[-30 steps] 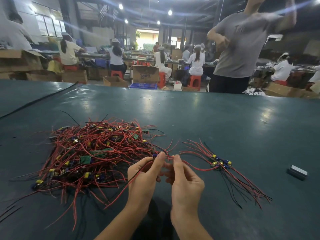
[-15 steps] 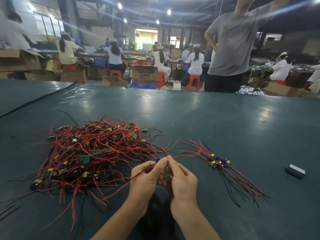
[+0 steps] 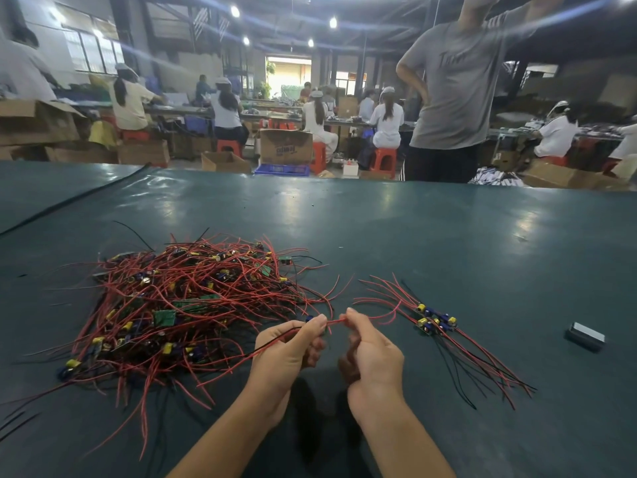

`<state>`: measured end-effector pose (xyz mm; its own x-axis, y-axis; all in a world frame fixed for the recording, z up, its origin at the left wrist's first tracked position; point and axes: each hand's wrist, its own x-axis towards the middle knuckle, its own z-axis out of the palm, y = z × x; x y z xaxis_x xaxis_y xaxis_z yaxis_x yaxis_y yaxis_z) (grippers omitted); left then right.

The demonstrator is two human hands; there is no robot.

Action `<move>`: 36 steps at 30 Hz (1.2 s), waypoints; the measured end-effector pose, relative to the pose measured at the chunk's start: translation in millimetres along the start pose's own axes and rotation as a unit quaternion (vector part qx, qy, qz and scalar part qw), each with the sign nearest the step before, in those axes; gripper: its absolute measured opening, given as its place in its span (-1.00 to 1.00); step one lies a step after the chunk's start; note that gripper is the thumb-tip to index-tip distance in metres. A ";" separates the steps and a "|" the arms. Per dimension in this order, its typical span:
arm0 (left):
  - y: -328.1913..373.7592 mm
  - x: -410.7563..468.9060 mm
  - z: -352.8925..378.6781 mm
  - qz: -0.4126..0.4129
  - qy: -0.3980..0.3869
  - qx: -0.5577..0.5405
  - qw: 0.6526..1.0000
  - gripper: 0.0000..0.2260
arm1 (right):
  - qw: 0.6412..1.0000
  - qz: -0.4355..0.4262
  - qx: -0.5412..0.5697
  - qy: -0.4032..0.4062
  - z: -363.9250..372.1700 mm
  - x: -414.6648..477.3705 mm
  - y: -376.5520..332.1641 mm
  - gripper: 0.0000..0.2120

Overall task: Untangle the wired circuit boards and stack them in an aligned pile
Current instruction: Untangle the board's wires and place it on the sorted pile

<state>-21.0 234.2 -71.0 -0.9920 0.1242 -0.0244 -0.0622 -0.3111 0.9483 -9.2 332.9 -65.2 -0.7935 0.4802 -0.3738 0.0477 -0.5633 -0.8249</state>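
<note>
A big tangle of small green circuit boards with red and black wires (image 3: 186, 305) lies on the dark green table, left of centre. A small aligned pile of boards (image 3: 435, 321) sits to the right, its wires fanning toward me. My left hand (image 3: 289, 353) grips one wired board just right of the tangle, its blue part peeking out by my fingertip. My right hand (image 3: 370, 353) pinches that board's red wires (image 3: 333, 321) between thumb and forefinger, close beside the left fingers. Most of the held board is hidden in my left hand.
A small grey block (image 3: 586, 336) lies on the table at the far right. A person in a grey shirt (image 3: 455, 84) stands behind the table's far edge (image 3: 310, 177). Workers, boxes and stools fill the background. A black cable (image 3: 76, 198) crosses the far left.
My hands, pressed together half a second ago, have drawn slightly apart, and a short stretch of red wire now shows between the fingertips. The piles have not moved.
</note>
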 end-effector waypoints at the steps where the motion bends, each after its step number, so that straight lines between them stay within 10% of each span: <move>1: -0.3 0.2 -0.1 -0.002 -0.004 0.001 1.000 -0.82 | 1.000 0.005 0.010 0.001 -1.4 1.7 -1.2 -0.77; 9: 1.9 0.6 -8.7 -0.013 0.002 -0.033 0.999 -0.61 | 0.990 -0.053 -0.034 -0.126 7.8 -12.6 15.1 -0.93; 36: -2.3 -6.1 4.1 -0.030 -0.025 -0.018 0.999 -0.66 | 0.995 -0.012 0.090 -0.038 4.5 -10.3 11.6 -0.73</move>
<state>-14.4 238.1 -71.7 -0.9794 0.1914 -0.0647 -0.1272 -0.3356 0.9334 -3.2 318.3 -69.0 -0.8369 0.4466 -0.3164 -0.0752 -0.6664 -0.7418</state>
